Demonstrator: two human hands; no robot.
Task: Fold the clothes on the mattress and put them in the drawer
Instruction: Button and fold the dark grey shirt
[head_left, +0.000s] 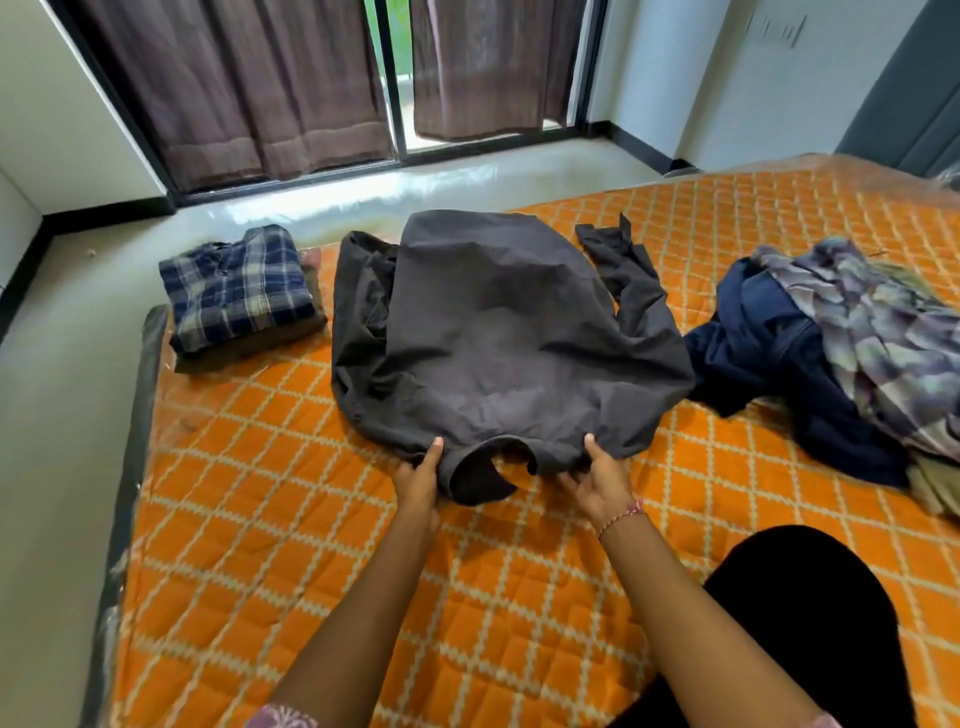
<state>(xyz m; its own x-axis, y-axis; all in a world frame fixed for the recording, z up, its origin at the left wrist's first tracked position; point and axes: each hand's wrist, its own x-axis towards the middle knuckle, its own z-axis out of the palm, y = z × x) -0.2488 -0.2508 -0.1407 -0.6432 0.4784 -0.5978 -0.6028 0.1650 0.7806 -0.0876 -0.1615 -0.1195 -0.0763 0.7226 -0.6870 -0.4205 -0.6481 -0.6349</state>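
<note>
Both arms reach forward, palms facing inward. Left hand (418, 480) and right hand (597, 480) each pinch the grey shirt (498, 332) beside its collar, thumbs on top. Shirt lies spread back-up on the orange mattress (311, 519). Folded plaid shirt (236, 288) far left, unfolded clothes pile (831, 353) right.

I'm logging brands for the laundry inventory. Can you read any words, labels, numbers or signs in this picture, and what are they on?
None can be read. The dark grey shirt, the folded plaid shirt and the heap of unfolded clothes show no readable label or print.
</note>
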